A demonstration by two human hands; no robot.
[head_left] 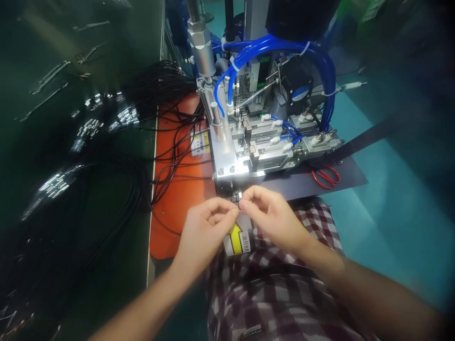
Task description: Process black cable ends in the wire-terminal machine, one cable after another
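Close together in front of the machine, both my hands are closed in fingertip pinches. My left hand (206,227) and my right hand (268,213) meet at a tiny copper-coloured wire end (241,211), mostly hidden by the fingertips. A thin black cable (166,226) runs across the orange plate and passes out of sight behind my left hand. Just beyond the fingertips is a small metal fixture (235,195) at the front of the metal machine (227,161). Below them a label with a yellow arrow (236,239) points toward the machine.
Bundles of black cables (124,189) with shiny ends lie on the dark table to the left. More cables cross the orange plate (170,189). Blue air hoses (284,45) arch over the machine. Red-handled scissors (326,177) lie on the grey base plate at right.
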